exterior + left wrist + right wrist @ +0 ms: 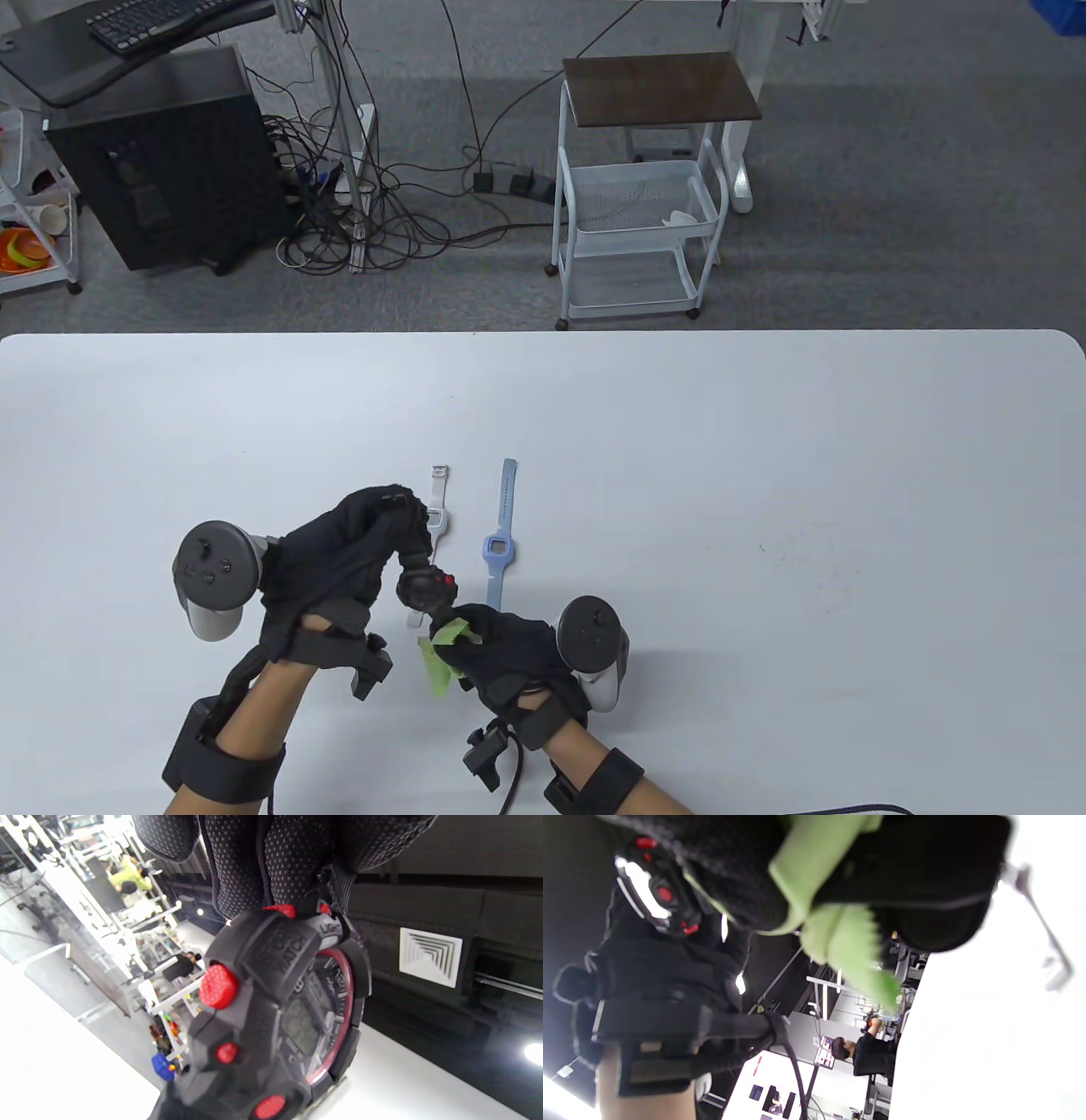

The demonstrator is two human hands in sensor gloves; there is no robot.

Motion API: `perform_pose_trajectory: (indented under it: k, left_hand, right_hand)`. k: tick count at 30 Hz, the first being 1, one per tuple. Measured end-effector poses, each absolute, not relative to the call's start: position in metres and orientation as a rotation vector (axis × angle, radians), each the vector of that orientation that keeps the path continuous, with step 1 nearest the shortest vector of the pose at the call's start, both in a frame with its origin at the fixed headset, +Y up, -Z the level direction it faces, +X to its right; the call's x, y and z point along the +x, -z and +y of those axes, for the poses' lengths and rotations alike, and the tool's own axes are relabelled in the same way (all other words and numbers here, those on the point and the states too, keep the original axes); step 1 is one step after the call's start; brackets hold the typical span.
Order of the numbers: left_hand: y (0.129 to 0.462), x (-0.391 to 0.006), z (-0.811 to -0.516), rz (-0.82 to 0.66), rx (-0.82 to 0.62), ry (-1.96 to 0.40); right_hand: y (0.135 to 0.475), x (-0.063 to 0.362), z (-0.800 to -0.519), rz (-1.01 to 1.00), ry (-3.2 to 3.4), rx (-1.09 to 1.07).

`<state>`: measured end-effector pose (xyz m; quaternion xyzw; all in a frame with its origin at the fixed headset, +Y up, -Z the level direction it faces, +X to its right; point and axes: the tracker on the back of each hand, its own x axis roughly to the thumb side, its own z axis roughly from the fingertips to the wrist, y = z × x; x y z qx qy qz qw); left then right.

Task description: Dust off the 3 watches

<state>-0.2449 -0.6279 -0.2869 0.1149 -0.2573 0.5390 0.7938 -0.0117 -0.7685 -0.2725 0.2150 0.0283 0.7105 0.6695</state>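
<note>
Above table — left hand (339,560) fingers grip black watch (427,588); right hand (501,654) fingers pinch green cloth (441,654) beside it

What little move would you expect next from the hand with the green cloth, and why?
Probably a short wipe across the black watch. The left hand holds it lifted off the table, and the right hand pinches the green cloth just beside it. The white watch and blue watch lie waiting.
</note>
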Motion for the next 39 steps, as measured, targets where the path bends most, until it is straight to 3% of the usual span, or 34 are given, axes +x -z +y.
perform_pose_trajectory:
  k: [39]
  left_hand:
    - [0.285,-0.258,-0.619,-0.532,0.289,-1.265]
  right_hand:
    - [0.271,-0.012,-0.78,0.171,-1.603,0.44]
